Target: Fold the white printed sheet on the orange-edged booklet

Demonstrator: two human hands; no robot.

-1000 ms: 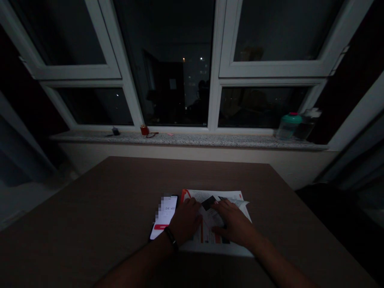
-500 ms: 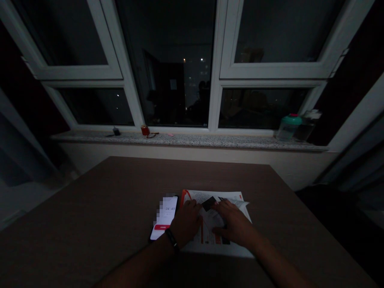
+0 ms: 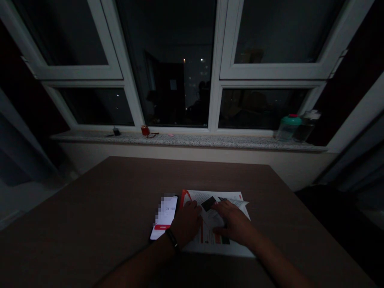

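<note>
A printed paper sheet (image 3: 222, 249) with orange and black parts lies on the table in front of me, a folded flap across its middle and a lifted corner at its right. My left hand (image 3: 186, 224), with a dark band on the wrist, is at the sheet's left side. Its fingers are bent and closed on the paper; the fingertips are dim. My right hand (image 3: 235, 224) rests over the sheet's right half, fingers stretched and thumb apart, touching the flap. Just left of my left hand lies a lit phone (image 3: 165, 218), showing a timer and a red button.
The brown table (image 3: 90, 216) reaches toward a granite windowsill (image 3: 192, 140). On the sill stand a small red jar (image 3: 145, 130), a dark little bottle (image 3: 116, 131) and a green-lidded clear container (image 3: 288, 128) beside another clear bottle (image 3: 307, 126). The room is dim.
My right hand has shifted very slightly over the paper, and the flap beneath it sits a little differently. My left hand stays in place. The phone's timer digits have changed.
</note>
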